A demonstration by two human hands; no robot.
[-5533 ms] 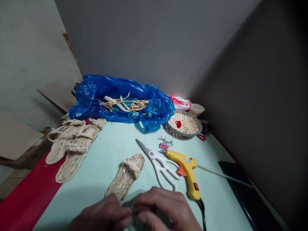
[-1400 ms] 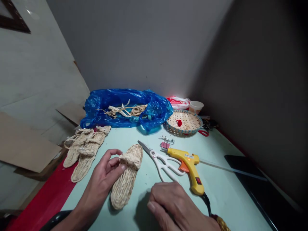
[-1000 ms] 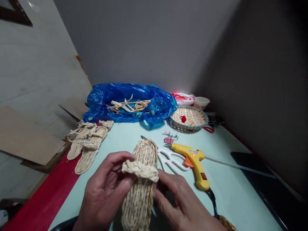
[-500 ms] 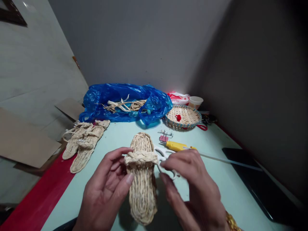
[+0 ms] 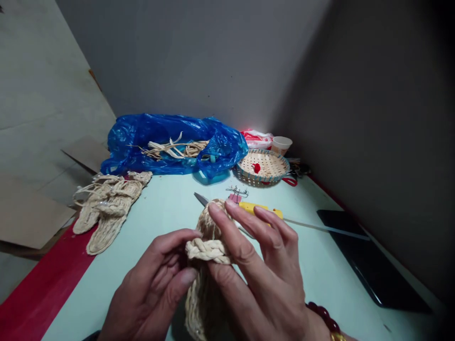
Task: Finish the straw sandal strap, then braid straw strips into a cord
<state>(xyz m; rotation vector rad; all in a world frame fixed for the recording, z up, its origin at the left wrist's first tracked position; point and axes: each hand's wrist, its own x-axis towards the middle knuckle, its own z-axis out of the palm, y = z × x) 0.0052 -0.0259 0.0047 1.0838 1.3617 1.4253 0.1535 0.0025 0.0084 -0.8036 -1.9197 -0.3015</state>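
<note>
A craft workspace is showing: a glue gun (image 5: 249, 207), scissors (image 5: 201, 198) and woven sandals (image 5: 117, 203) are lying across the center and left.

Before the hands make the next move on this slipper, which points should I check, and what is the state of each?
1. Left hand at the strap's left end: ok.
2. Right hand off the slipper: not ok, it covers part of it.
3. Strap's right end fixed: cannot tell, hidden.
4. Scissors fully in view: not ok, mostly hidden.
5. Glue stick at the gun's rear: ok.
6. Gun switched on: cannot tell, switch hidden.
</note>
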